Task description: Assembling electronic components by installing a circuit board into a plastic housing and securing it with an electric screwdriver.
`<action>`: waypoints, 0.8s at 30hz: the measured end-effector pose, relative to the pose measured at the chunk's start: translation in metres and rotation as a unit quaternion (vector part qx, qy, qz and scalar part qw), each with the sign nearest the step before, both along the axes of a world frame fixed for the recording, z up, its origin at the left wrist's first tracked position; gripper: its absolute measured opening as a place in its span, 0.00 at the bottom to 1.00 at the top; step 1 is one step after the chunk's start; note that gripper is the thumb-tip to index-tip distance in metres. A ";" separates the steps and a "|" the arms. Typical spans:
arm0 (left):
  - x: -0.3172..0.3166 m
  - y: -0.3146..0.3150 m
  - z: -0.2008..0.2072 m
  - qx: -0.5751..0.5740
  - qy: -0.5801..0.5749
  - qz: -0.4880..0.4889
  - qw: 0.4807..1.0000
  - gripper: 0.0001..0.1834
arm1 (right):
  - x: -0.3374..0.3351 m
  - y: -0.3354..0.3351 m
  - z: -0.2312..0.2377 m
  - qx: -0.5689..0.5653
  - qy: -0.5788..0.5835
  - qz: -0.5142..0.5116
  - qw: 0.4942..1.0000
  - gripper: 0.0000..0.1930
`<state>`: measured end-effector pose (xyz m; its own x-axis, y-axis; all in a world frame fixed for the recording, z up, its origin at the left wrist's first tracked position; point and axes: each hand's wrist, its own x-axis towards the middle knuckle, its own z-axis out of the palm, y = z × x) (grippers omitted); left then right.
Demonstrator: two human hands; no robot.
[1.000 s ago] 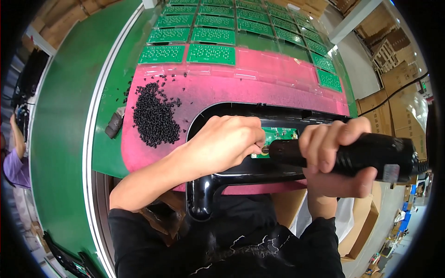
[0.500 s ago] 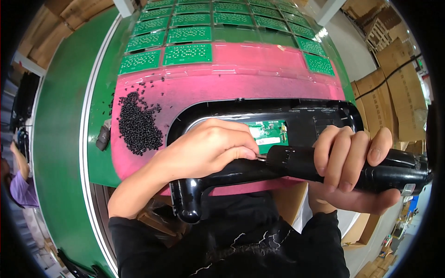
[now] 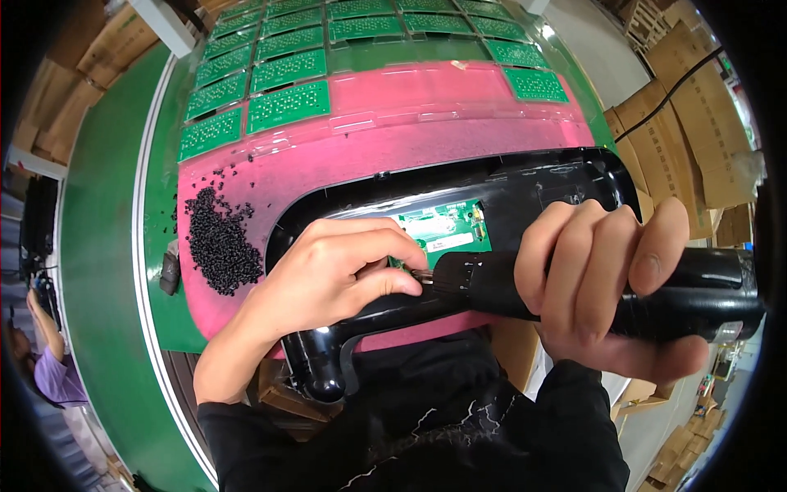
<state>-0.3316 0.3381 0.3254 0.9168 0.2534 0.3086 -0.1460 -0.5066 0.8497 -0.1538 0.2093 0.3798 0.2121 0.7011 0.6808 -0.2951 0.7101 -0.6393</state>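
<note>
In my right hand [image 3: 586, 275] is a black electric screwdriver [image 3: 484, 283], held sideways with its nose toward my left. The thumb and forefinger of my left hand [image 3: 344, 266] pinch around its short metal bit [image 3: 425, 277]. Whether a small screw sits between those fingertips, I cannot make out. Beneath both hands lies a black plastic housing [image 3: 316, 197], open side up, with a short rounded arm toward me. A green circuit board [image 3: 459, 225] with a white label shows inside it, partly covered by my left hand.
Small black screws [image 3: 221, 246] lie heaped on the pink mat [image 3: 393, 135] at left, beside a dark lump [image 3: 170, 272]. Green boards [image 3: 287, 105] fill clear trays at the back. Cardboard boxes [image 3: 693, 123] stand at right. Another person [image 3: 57, 373] is far left.
My view has shifted, so boards and screws appear further left and tilted. Both hands and the screwdriver have come slightly leftward in the picture. The left fingers are still at the bit.
</note>
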 end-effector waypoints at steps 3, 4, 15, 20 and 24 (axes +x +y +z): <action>0.001 -0.006 0.014 -0.045 0.111 0.044 0.992 0.22 | 0.012 -0.006 0.000 -0.068 -0.030 -0.045 0.996 0.29; 0.001 -0.005 0.010 -0.009 0.125 0.047 0.991 0.30 | 0.017 -0.005 -0.001 -0.086 -0.057 -0.067 0.992 0.30; 0.001 -0.007 0.003 0.126 0.207 0.081 0.967 0.31 | 0.037 -0.004 -0.022 -0.180 -0.025 -0.134 0.974 0.30; 0.002 -0.007 0.003 0.144 0.221 0.078 0.961 0.29 | 0.034 -0.002 -0.021 -0.175 -0.028 -0.126 0.976 0.30; 0.002 -0.007 0.006 0.152 0.217 0.076 0.961 0.28 | 0.029 -0.004 -0.015 -0.208 -0.041 -0.151 0.965 0.30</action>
<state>-0.3293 0.3307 0.3310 0.9354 0.3533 -0.0129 0.2840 -0.7290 0.6228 -0.1246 0.2054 0.3647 0.4074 0.8320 0.3765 -0.0502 0.4321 -0.9004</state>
